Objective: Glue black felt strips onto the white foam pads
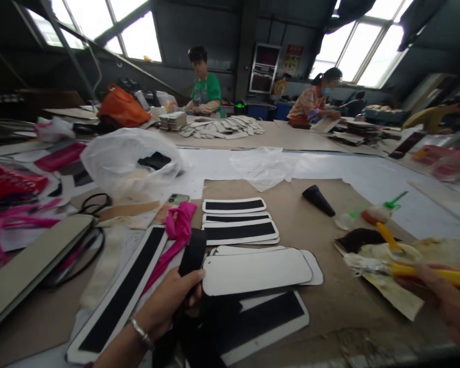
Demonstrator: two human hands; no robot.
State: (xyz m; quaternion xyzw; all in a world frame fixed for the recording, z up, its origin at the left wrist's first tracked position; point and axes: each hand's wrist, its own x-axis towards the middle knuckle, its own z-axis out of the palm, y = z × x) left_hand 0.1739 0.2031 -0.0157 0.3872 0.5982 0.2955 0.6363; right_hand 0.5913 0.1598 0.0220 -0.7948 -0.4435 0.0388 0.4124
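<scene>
My left hand [172, 294], with a bracelet at the wrist, is closed round a black strip [193, 250] whose dark length hangs below it. Its thumb lies at the left end of a blank white panel [256, 273], which rests over other panels. Whether the fingers also pinch that panel, I cannot tell. Under it lies a white panel with a black band [268, 317]. At the right edge my right hand [444, 301], partly blurred, grips a yellow-handled brush [417, 271]. The brush's pale head is above a stained cloth-like sheet [398, 299] and beside a small tub with a yellow stick [389, 237].
Several banded white panels [239, 232] are stacked ahead. A long banded panel [122, 296], pink ribbon [180, 225] and phone [176, 198] lie left. A black cone [318, 199] and green-tipped bottle [383, 209] stand right. Two people work across the table.
</scene>
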